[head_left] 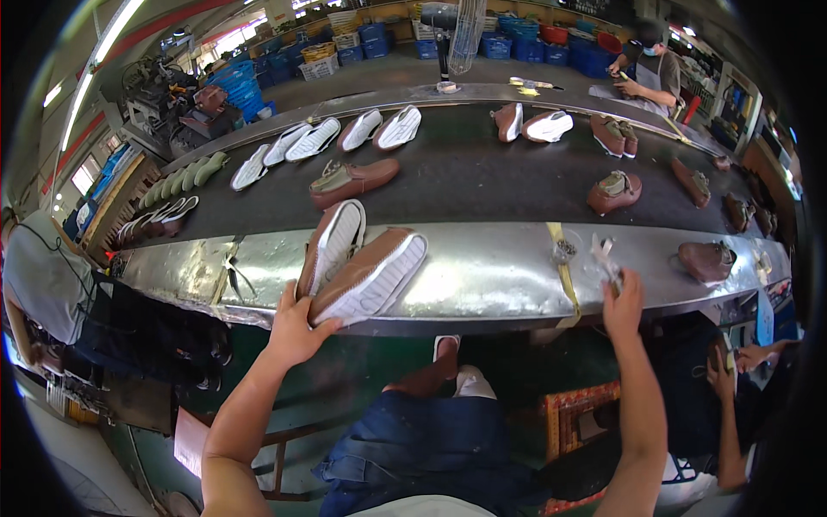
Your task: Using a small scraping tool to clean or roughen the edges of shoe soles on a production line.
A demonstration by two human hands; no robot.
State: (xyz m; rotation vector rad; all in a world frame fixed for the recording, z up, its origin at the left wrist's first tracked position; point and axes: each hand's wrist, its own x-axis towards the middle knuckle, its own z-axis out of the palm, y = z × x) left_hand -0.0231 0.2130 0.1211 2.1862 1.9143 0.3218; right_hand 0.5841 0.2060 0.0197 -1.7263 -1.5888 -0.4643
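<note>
Two brown shoes with white soles turned up lie at the front edge of the metal-topped bench: a farther shoe [320, 252] and a nearer shoe [372, 277] beside it. My left hand [295, 332] is closed round the near ends of this pair, thumb against the nearer shoe. How far the fingers reach underneath is hidden. On the right, my right hand [624, 308] has its fingertips pinched on a small pale, shiny strip-like thing [603, 255]; its kind is unclear. A small round metal container [563, 251] stands just left of it, on yellow tape.
A dark belt [482, 189] runs behind the metal edge [482, 258], carrying several shoes, among them a brown shoe [353, 182] and another [615, 192]. A brown shoe [706, 261] sits on the metal at right. Co-workers flank me; another person [650, 77] works across.
</note>
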